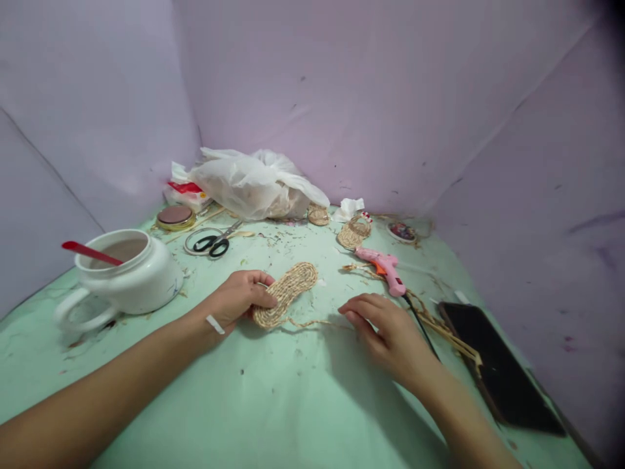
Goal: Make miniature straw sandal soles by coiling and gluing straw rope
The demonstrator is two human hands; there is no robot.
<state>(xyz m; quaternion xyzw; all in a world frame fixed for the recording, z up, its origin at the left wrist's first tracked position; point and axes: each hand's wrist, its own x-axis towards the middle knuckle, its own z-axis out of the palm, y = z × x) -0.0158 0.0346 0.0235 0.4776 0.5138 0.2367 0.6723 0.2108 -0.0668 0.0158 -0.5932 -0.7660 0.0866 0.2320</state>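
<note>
My left hand (247, 293) grips a small shoe-sole shape of coiled straw cord (293, 286), thumb on top and fingers at its far edge. A loose tail of twisted straw cord (312, 322) trails from the sole's near end toward my right hand (385, 332). That hand is closed, with its fingertips pinched around the thin end of the cord. Beyond it lies a pink hot glue gun (385, 266) with an orange trigger. A finished little straw slipper (354, 232) rests behind the glue gun.
To the left stand a white mug (139, 277) with a red stick and scissors (215, 242) beside a ring. A white plastic bag (254, 185) sits at the back wall. On the right are loose straw strands (444, 329) and a dark phone (502, 371).
</note>
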